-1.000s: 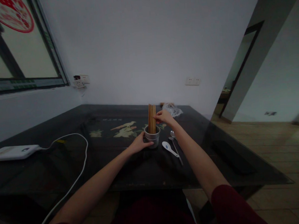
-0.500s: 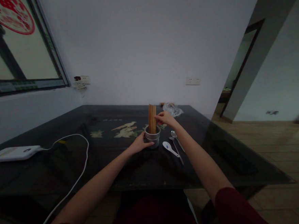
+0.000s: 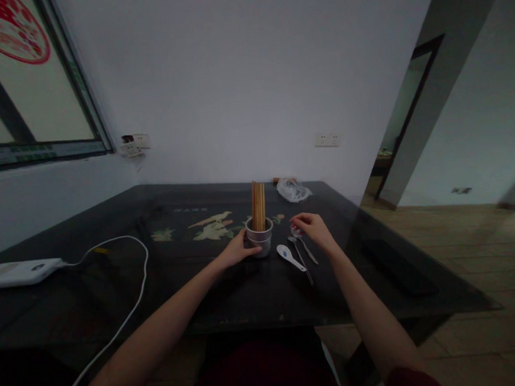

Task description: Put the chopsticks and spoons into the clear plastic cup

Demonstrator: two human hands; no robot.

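A small grey cup (image 3: 260,244) stands on the dark table (image 3: 166,281) with a bundle of wooden chopsticks (image 3: 258,206) upright in it. My left hand (image 3: 237,252) is wrapped round the cup's left side. My right hand (image 3: 313,230) hovers to the right of the cup, fingers curled loosely over the bowls of two metal spoons (image 3: 304,249) lying on the table; nothing shows in its grasp. A white ceramic spoon (image 3: 289,257) lies between the cup and the metal spoons.
A white device (image 3: 18,272) with a white cable (image 3: 131,284) lies at the table's left. A crumpled clear bag (image 3: 293,189) sits at the far edge. A dark flat object (image 3: 397,262) lies right. Wooden floor and a doorway are to the right.
My right hand let go of the chopsticks' tops and dropped right and down over the metal spoons. My left hand stays on the cup. The view shifted slightly.
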